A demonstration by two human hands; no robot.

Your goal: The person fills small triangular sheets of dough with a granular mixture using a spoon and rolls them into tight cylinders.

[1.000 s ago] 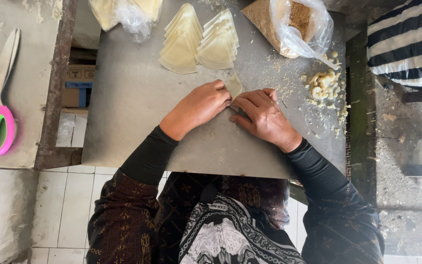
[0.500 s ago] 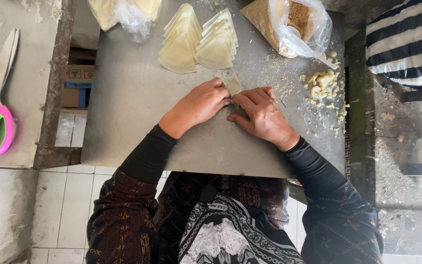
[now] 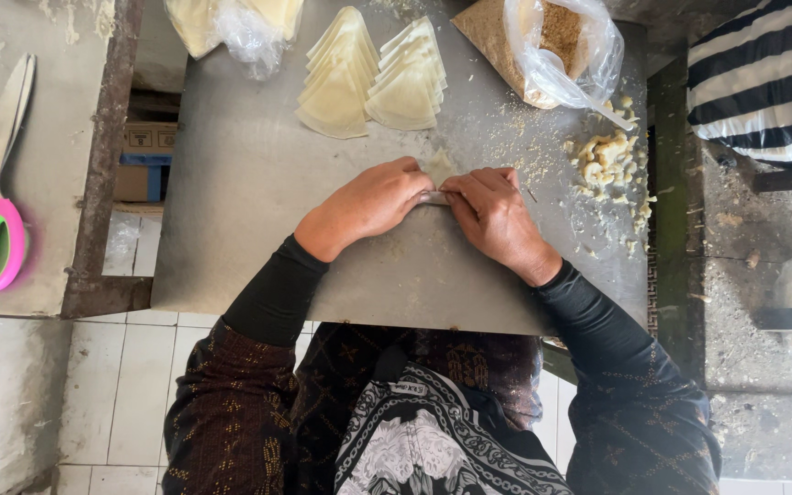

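Both hands meet near the middle of the grey counter (image 3: 258, 247), fingers curled down over a small pale wrapper (image 3: 436, 170). The left hand (image 3: 370, 207) presses its fingertips on the near edge of the piece, nearly closed; the right hand (image 3: 492, 220) does the same from the 3 o'clock side, fingertips touching the left's. Most of the wrapper is hidden — only a thin, creamy corner pokes out toward 12 o'clock, so I cannot tell how far it is folded or what is inside.

The sheet looks thin and soft, so too hard a pinch could tear it, and uneven pressure from the two hands could let a fold spring open or squeeze filling out. Crumbs scattered on the counter could stick to it.

At 12 o'clock lie two fanned stacks of wrappers (image 3: 368, 78); at 2 o'clock a plastic bag of brown crumbs (image 3: 552, 41) and a pale crumbly heap (image 3: 607, 160).
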